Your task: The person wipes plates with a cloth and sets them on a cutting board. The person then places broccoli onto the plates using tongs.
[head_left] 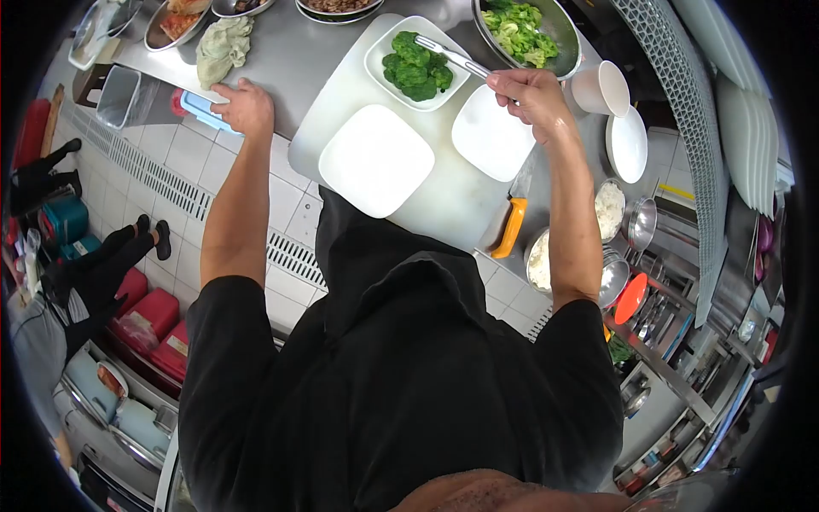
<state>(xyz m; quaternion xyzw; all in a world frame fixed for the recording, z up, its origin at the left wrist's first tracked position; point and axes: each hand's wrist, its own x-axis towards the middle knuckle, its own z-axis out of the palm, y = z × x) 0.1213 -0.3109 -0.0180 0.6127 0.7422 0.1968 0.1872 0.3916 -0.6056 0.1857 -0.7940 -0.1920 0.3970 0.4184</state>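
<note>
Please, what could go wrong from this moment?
The tongs in the right hand reach over the broccoli; a piece could slip if lifted. The orange-handled knife lies beside the right forearm, its handle near the edge of the counter, so a sweep of the arm might knock it off. The left white plate sits at the cutting board's near edge and could be nudged over.
</note>
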